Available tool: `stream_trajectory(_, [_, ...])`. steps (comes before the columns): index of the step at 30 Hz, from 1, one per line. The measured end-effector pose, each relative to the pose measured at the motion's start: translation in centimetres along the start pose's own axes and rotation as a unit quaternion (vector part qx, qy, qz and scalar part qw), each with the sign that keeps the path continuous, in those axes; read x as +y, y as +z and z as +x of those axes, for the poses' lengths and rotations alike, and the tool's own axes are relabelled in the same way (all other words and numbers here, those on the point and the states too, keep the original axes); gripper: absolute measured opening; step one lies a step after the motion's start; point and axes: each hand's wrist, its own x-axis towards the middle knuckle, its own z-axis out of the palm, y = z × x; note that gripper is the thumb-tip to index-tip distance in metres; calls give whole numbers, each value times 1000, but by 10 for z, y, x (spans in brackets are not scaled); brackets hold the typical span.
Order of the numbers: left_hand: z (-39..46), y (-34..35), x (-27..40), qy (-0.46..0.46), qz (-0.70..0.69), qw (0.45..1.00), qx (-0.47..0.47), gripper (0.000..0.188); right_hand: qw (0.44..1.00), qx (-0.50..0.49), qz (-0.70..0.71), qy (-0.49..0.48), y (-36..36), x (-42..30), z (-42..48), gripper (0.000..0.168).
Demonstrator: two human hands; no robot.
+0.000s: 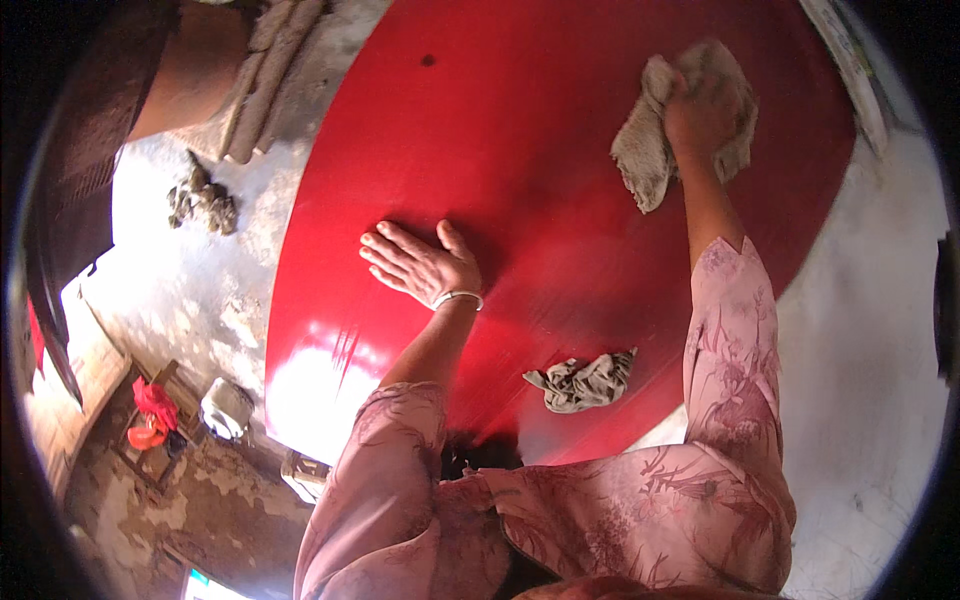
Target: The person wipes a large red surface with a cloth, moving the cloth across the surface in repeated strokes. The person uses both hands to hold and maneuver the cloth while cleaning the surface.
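A large glossy red panel (480,150) with curved edges fills the middle of the view. My left hand (424,264) lies palm down on it, thumb apart from the fingers, with nothing held; a pale bangle (459,298) circles that wrist. Farther off at the upper right, my right hand (701,112) grips a beige cloth (649,146) against the panel, and part of the cloth hangs out to its left. The right fingertips are blurred. Closer to my body, a crumpled dark-and-light patterned rag (585,382) rests on the red surface.
Left of the panel, a dirty rag (201,199) lies on the stained floor (240,300). Rolled material (262,82) lies at the upper left. A small wooden stool (161,457) carries red and orange items, beside a whitish bundle (226,409). A pale wall (862,337) borders the right side.
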Motion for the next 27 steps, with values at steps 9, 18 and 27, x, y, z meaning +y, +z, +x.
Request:
stream_trajectory(9, [-2,3,5,-7,3,999,-43,90,849,-87,419,-310,-61,-304,-90,64])
stream_trajectory(18, [-3,3,-6,-17,19,1000,-14,88,792,-295,366,-389,-93,-307,-113,58])
stream_trajectory(27, [2,-7,-1,-28,-19,998,-44,92,983,-79,123,-115,-40,-170,40,69])
